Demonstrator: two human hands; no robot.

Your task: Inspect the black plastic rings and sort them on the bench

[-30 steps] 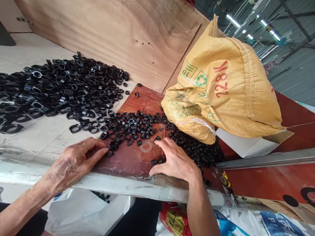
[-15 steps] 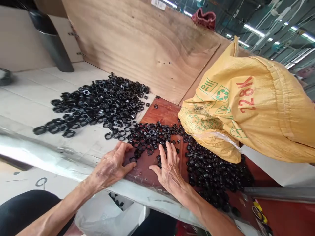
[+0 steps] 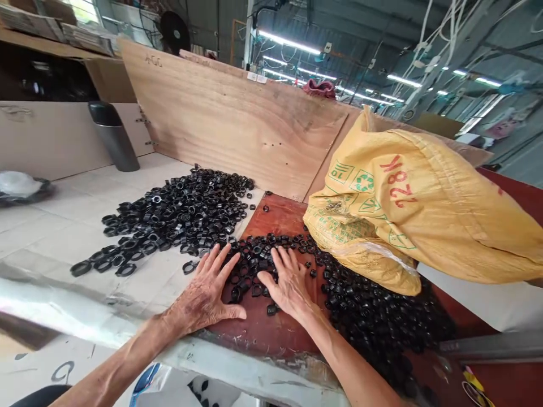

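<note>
My left hand (image 3: pixel 207 291) lies with fingers spread at the edge of a small group of black plastic rings (image 3: pixel 250 254) on the red-brown board. Its thumb points right, over bare board. My right hand (image 3: pixel 291 282) rests its outstretched fingers on the right part of the same group; a single black ring (image 3: pixel 272 310) lies just below its palm. Neither hand grips anything that I can see. To the left spreads a bigger heap of black rings (image 3: pixel 190 209) on the pale surface. Another dense pile of small black parts (image 3: pixel 382 311) lies right of my right forearm.
A yellow woven sack (image 3: pixel 394 198) marked 228K leans over the right pile. A plywood panel (image 3: pixel 237 130) stands along the back. A dark bottle (image 3: pixel 113 135) stands at the back left, beyond a clear plastic bundle (image 3: pixel 19 186). Yellow-handled scissors (image 3: pixel 475 384) lie at lower right.
My left hand has opened from curled to spread fingers. My right hand has shifted onto the rings, and a ring near its thumb now lies exposed. The view has tilted upward.
</note>
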